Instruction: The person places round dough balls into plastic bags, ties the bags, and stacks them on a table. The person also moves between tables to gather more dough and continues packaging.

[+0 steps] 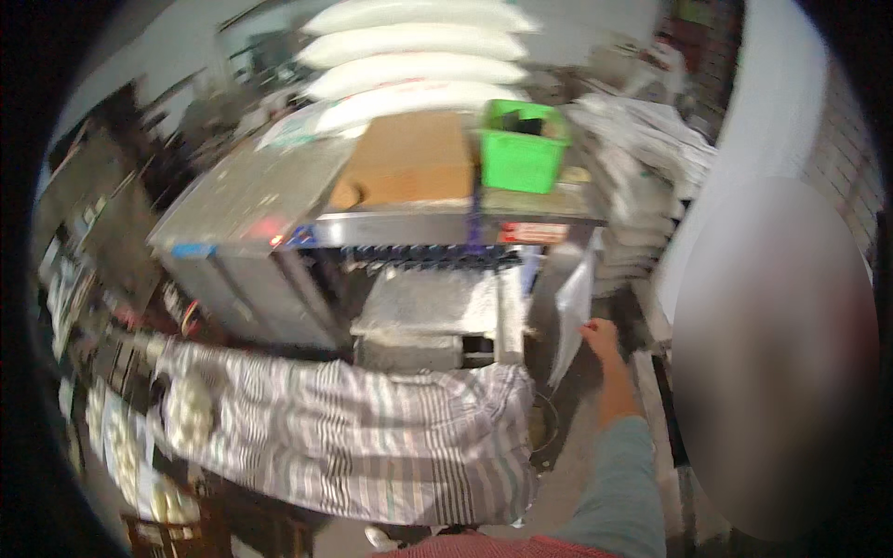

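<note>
At the right, my right hand (600,336) reaches forward with its fingers pinched on the edge of a thin white sheet (576,300). That sheet, perhaps plastic, hangs down beside the right end of a metal machine (411,227). My left hand is out of view. Before me, a striped cloth (363,439) covers a long surface, its folds loose. A pale, lumpy mass (188,411), maybe dough, lies on the cloth's left end. Beyond the cloth is the machine's floury metal bed (429,300).
On the machine stand a cardboard box (415,153) and a green plastic basket (523,157). Full white sacks (418,70) are stacked behind. More sacks (635,188) are piled at the right. A wooden chair or crate (167,533) is at lower left. A blurred patch hides the far right.
</note>
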A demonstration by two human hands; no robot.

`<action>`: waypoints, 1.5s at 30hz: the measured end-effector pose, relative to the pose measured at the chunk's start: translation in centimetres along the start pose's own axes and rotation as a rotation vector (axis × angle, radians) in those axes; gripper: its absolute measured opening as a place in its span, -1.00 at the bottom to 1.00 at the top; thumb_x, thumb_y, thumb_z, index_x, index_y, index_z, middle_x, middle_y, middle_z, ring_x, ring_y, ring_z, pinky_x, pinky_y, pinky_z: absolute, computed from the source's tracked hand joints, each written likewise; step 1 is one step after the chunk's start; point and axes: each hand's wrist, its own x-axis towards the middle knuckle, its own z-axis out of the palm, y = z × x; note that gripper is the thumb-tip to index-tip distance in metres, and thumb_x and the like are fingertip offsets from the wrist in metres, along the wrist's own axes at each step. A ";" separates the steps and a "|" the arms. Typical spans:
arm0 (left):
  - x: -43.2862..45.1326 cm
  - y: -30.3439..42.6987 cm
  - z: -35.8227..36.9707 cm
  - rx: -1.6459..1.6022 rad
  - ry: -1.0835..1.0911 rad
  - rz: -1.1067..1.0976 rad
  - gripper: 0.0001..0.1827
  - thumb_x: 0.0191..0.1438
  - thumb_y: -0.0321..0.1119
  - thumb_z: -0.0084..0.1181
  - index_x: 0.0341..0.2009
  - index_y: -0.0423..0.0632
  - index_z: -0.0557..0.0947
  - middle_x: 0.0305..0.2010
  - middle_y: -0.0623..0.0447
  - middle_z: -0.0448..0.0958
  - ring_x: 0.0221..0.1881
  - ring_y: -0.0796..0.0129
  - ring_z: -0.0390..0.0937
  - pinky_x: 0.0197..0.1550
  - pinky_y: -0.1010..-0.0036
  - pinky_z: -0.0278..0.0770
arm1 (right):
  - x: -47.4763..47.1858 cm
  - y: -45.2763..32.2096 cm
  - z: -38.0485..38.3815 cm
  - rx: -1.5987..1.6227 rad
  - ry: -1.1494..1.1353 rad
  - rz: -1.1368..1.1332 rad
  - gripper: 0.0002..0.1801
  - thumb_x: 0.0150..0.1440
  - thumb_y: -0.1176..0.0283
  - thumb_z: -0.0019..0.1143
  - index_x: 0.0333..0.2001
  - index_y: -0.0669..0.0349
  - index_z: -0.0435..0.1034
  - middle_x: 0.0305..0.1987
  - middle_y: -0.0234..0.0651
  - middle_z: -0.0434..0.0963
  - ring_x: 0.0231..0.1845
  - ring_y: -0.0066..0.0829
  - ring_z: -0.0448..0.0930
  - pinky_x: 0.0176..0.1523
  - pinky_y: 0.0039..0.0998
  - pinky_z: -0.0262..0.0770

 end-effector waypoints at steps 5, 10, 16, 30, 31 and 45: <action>-12.4 -15.5 6.8 0.270 -0.137 -0.056 -0.76 -0.07 -0.16 -0.01 -0.46 -0.02 0.63 -0.38 -0.02 0.59 -0.33 0.19 0.55 -0.41 0.26 0.46 | 0.2 1.5 2.1 -0.211 -0.334 -0.220 -0.71 -0.10 0.28 0.15 -0.67 0.30 0.44 -0.70 -0.20 0.47 -0.67 -0.31 0.48 -0.45 -0.30 0.40; -18.4 -12.0 7.6 -0.257 0.164 -0.210 -0.63 -0.03 -0.12 -0.09 -0.22 -0.03 0.61 -0.21 -0.16 0.56 -0.18 -0.07 0.50 -0.15 0.14 0.44 | -7.9 -3.5 9.8 -0.053 -0.794 -0.752 -0.79 -0.08 0.36 0.06 -0.59 0.31 0.45 -0.61 -0.13 0.51 -0.57 -0.30 0.51 -0.42 -0.26 0.41; -24.7 1.2 -1.0 -0.629 0.309 0.269 -0.40 0.12 0.07 -0.07 0.03 -0.19 0.45 0.02 -0.18 0.45 0.04 0.11 0.40 0.06 0.28 0.32 | -37.1 -26.0 15.8 0.680 -1.217 -0.295 -0.69 0.16 0.37 -0.03 -0.57 0.34 0.39 -0.56 -0.46 0.45 -0.51 -0.71 0.38 -0.50 -0.52 0.25; -56.0 -19.4 -4.5 -0.795 1.520 0.110 -0.70 0.22 -0.22 -0.14 -0.46 -0.16 0.42 -0.61 -0.07 0.31 -0.57 0.20 0.29 -0.46 0.37 0.31 | -74.8 -58.9 5.7 0.979 -1.144 -1.711 -0.53 -0.08 0.41 0.26 -0.08 0.27 0.31 -0.03 -0.11 0.45 0.01 -0.18 0.45 0.10 -0.30 0.33; -58.2 -21.0 -4.2 -0.746 1.562 0.071 -0.72 0.21 -0.25 -0.12 -0.45 -0.16 0.45 -0.60 -0.09 0.35 -0.56 0.13 0.34 -0.44 0.34 0.33 | -77.3 -60.1 6.2 0.923 -1.294 -1.687 -0.49 -0.09 0.41 0.28 -0.05 0.27 0.29 -0.02 -0.11 0.44 0.02 -0.20 0.44 0.11 -0.31 0.31; -75.4 -42.9 -4.0 -0.074 1.849 -0.600 -0.84 0.04 -0.36 0.05 -0.50 -0.17 0.54 -0.59 -0.04 0.46 -0.53 0.11 0.43 -0.40 0.34 0.33 | -105.2 -68.3 13.2 0.143 -2.930 -0.763 -0.96 -0.01 0.57 0.15 -0.48 0.31 0.45 -0.48 -0.39 0.53 -0.43 -0.60 0.50 -0.26 -0.54 0.42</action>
